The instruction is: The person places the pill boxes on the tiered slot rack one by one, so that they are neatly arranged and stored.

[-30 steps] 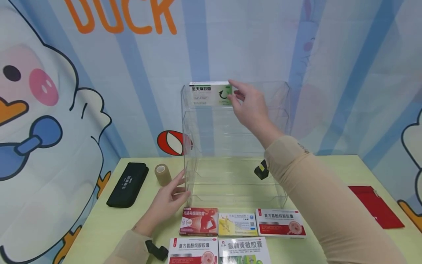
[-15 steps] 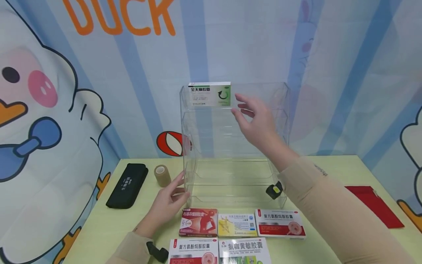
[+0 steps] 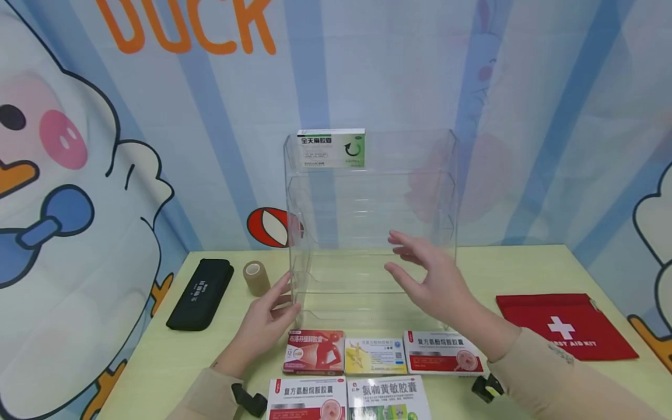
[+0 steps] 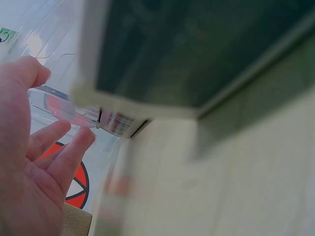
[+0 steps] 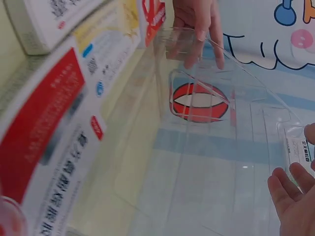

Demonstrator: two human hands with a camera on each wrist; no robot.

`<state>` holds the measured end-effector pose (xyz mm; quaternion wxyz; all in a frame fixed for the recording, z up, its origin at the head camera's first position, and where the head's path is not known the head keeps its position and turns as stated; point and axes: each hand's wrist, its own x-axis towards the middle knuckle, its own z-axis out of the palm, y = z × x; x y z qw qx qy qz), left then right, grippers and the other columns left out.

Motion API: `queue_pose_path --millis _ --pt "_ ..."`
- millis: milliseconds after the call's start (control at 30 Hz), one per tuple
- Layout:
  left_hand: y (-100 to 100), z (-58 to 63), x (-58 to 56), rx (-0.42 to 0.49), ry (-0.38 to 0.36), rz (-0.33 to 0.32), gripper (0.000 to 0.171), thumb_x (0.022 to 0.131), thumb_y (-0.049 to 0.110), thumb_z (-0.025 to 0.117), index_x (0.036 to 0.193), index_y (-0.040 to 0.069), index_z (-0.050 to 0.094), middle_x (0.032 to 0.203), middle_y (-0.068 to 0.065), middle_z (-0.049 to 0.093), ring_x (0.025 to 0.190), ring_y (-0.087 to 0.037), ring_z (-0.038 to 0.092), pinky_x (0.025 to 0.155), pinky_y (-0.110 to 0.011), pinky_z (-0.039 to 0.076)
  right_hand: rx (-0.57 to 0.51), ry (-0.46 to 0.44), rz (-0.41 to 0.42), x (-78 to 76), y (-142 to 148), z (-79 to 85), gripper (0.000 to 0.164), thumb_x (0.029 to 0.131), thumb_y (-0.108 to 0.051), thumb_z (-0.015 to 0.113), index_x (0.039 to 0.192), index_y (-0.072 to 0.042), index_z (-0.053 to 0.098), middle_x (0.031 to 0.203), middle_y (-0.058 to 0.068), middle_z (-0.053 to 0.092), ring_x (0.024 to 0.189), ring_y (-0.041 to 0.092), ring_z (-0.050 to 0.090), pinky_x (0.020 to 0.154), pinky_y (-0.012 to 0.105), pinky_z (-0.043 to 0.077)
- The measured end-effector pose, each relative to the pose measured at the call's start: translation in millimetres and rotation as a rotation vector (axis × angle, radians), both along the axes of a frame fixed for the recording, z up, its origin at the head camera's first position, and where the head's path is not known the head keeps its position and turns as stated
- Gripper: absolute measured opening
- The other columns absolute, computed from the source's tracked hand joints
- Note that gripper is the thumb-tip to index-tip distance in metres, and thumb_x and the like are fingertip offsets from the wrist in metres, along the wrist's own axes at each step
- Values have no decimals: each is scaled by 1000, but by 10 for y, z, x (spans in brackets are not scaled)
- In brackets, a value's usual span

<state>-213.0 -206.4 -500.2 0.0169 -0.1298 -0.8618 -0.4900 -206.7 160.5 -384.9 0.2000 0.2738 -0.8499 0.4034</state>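
A clear, tiered acrylic display rack [image 3: 367,233] stands upright on the table. Its top tier holds a white and green medicine box [image 3: 331,148] at the left end. My left hand [image 3: 265,324] grips the lower left side of the rack, thumb in front and fingers toward the back; in the left wrist view, thumb and fingertips [image 4: 84,135] lie about the clear edge. My right hand [image 3: 433,274] is in front of the rack's lower right part, fingers parted and nothing between them. In front lie a red medicine box [image 3: 314,352], a yellow and white one [image 3: 375,356] and several others.
Nearer me are two more boxes, one white and red [image 3: 307,401] and one white and green [image 3: 388,399]. A black case [image 3: 200,294] and a tan bandage roll [image 3: 256,279] sit at left, a red first aid pouch [image 3: 567,326] at right. A cartoon curtain [image 3: 367,70] hangs behind.
My right hand has let go of the white and green box on the top tier and come down and to the right. The left hand keeps its place on the rack.
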Motion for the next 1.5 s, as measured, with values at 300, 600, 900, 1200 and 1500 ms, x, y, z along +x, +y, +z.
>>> queue_pose_path --millis 300,600,900,1200,1500 --pt "26 30 18 5 -19 10 81 105 23 76 173 35 34 165 -10 59 145 -36 66 114 -42 60 78 -97 30 438 177 -464 66 97 -13 85 158 -11 59 146 7 73 121 24 77 103 39 67" --pt "34 19 17 49 -1 -9 80 105 19 75 173 34 35 175 -4 47 148 -35 63 113 -39 60 177 -148 77 739 262 -744 65 95 -24 89 154 -16 63 141 6 77 111 24 82 94 35 70" --pt "31 -24 7 75 -7 -19 79 106 21 75 173 36 34 174 -5 48 149 -35 62 113 -37 60 235 -419 93 919 362 -842 78 96 -63 77 158 -20 59 157 -1 66 134 25 71 104 34 67" --pt "20 -72 -12 90 0 -8 78 106 20 74 173 32 36 170 -10 53 149 -37 62 113 -37 60 394 -374 69 1018 399 -970 79 91 -71 77 157 -30 61 148 -15 68 131 17 65 104 43 66" --pt "31 -62 1 84 -6 -2 78 106 20 74 173 35 36 170 -10 53 148 -36 63 113 -38 60 396 -317 143 1043 454 -1035 75 87 -73 80 147 -30 69 141 -11 71 124 12 61 98 30 66"
